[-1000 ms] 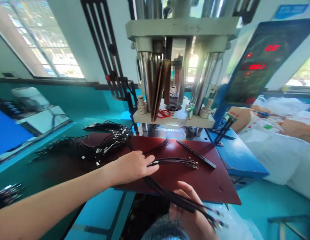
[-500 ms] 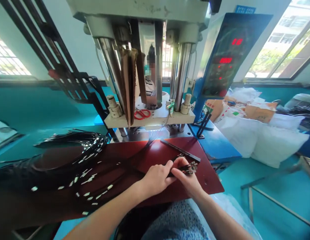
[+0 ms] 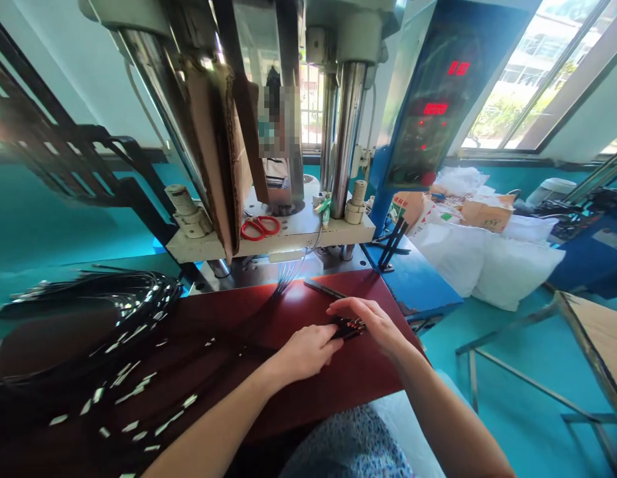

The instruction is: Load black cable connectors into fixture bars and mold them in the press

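On the dark red board (image 3: 269,411) in front of me, my left hand (image 3: 308,350) is closed around a bundle of black cables (image 3: 349,327), whose metal-tipped ends point right. My right hand (image 3: 375,323) lies over those ends, its fingers stretched out flat and its thumb hidden. A thin dark bar (image 3: 321,289) rests just beyond the hands, partly covered by the right fingers. Behind the left hand, the cables trail left across the board. Fine pale wire ends (image 3: 287,275) reach toward the press.
The press (image 3: 313,232) stands ahead with red-handled scissors (image 3: 260,228) and cardboard (image 3: 213,159) on it. A blue control box (image 3: 422,113) shows red digits. More coiled black cables (image 3: 154,292) with white tags lie left. White sacks (image 3: 502,265) and a metal frame (image 3: 507,332) are right. A person is behind the press.
My right hand has loosened from around the cable ends, and its fingers now stretch over them. The bundle sits lower, near the board. The view has shifted right and closer.
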Action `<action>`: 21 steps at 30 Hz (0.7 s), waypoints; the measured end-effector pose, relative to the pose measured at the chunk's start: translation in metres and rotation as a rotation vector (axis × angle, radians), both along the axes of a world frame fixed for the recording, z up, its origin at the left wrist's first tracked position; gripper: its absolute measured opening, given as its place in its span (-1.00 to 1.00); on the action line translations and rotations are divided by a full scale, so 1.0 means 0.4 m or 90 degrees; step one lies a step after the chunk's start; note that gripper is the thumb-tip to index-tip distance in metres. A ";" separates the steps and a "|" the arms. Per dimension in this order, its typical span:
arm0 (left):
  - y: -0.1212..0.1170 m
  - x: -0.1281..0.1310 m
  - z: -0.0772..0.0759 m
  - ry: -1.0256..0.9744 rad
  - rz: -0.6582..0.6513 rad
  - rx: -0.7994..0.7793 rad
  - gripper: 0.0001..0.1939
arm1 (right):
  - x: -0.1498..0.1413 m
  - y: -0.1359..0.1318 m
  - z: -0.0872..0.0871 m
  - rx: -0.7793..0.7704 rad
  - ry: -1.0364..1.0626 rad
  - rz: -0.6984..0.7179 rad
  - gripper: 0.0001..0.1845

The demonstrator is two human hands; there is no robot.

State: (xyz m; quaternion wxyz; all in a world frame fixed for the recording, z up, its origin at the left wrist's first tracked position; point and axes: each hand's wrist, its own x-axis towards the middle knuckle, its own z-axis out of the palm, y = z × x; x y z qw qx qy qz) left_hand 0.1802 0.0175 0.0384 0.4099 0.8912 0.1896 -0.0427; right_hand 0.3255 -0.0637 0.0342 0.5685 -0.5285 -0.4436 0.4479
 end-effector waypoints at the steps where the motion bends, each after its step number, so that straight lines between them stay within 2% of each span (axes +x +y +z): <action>1: 0.003 0.012 -0.001 -0.015 -0.003 -0.036 -0.69 | 0.002 0.007 -0.006 -0.017 -0.010 0.007 -0.55; 5: 0.000 0.061 -0.025 -0.097 0.011 -0.068 -0.63 | 0.007 0.029 -0.022 -0.111 0.020 0.021 -0.47; 7: -0.003 0.078 -0.047 -0.117 0.014 -0.132 -0.66 | 0.001 0.039 -0.028 -0.142 0.071 0.013 -0.43; 10: 0.004 0.086 -0.075 -0.148 0.032 -0.234 -0.75 | -0.004 0.050 -0.034 -0.143 0.067 -0.023 -0.42; 13: 0.022 0.079 -0.083 -0.195 0.093 -0.361 -0.75 | 0.022 0.043 -0.030 -0.112 -0.016 -0.044 -0.45; 15: 0.036 0.073 -0.078 -0.212 0.134 -0.484 -0.70 | 0.060 0.023 -0.028 -0.092 -0.159 -0.065 -0.55; 17: 0.047 0.070 -0.073 -0.214 0.166 -0.565 -0.64 | 0.099 -0.006 -0.032 -0.100 -0.387 -0.091 -0.68; 18: 0.050 0.069 -0.072 -0.213 0.175 -0.582 -0.63 | 0.113 -0.022 -0.037 -0.120 -0.518 -0.094 -0.68; 21: 0.052 0.068 -0.069 -0.214 0.184 -0.575 -0.63 | 0.116 -0.058 -0.060 -0.208 -0.849 -0.070 -0.49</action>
